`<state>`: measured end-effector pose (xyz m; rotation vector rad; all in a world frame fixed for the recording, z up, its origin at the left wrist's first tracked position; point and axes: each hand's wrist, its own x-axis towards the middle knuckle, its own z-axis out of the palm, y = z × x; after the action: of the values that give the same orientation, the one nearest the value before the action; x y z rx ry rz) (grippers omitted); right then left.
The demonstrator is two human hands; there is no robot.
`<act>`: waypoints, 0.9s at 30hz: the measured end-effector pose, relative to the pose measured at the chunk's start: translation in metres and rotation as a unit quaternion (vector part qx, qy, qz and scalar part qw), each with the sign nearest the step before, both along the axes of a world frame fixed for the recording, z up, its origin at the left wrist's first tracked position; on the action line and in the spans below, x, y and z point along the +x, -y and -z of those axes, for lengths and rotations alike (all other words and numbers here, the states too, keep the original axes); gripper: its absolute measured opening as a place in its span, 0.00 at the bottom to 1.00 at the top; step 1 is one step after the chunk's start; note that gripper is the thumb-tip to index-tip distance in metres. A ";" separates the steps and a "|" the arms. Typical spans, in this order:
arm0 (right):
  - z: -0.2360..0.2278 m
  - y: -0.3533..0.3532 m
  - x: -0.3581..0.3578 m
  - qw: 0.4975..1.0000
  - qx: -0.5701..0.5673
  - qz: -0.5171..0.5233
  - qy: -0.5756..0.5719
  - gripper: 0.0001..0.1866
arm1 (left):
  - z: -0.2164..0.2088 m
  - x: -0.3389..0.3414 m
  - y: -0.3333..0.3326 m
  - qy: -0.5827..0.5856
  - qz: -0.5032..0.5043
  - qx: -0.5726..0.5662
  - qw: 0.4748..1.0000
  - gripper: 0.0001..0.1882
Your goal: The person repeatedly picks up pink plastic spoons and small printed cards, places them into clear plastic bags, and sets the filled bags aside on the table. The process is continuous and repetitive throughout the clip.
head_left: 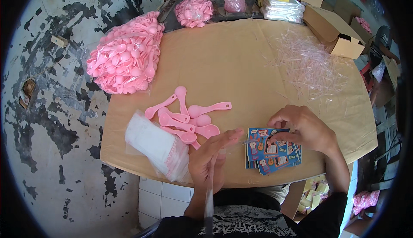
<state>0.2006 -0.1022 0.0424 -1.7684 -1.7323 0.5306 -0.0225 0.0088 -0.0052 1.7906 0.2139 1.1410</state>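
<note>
My left hand (208, 160) is raised over the near edge of the table, fingers pointing right and closed on what looks like a thin clear plastic bag (221, 152); its outline is hard to make out. At the right, my right hand (309, 128) bends over a stack of blue printed cards (273, 162), thumb and fingertips closed at the top card. Left of my left hand lies a bundle of clear zip bags (157, 147). Several pink plastic scoops (211, 109) are spread loosely just beyond it.
A big clear sack of pink scoops (127, 55) stands at the table's far left, a smaller one (193, 10) at the back. Thin clear plastic strips (307, 63) are heaped at the right, beside a cardboard box (333, 29). Brown paper covers the table (219, 57).
</note>
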 end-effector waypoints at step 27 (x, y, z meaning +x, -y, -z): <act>-0.011 0.009 -0.008 0.984 0.036 0.116 -0.129 0.04 | -0.001 0.001 0.000 0.074 -0.082 0.149 0.983 0.10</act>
<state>0.1924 -0.1115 0.0534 -1.7353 -1.3329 0.5605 -0.0220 0.0087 -0.0045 1.9637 0.1080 1.4812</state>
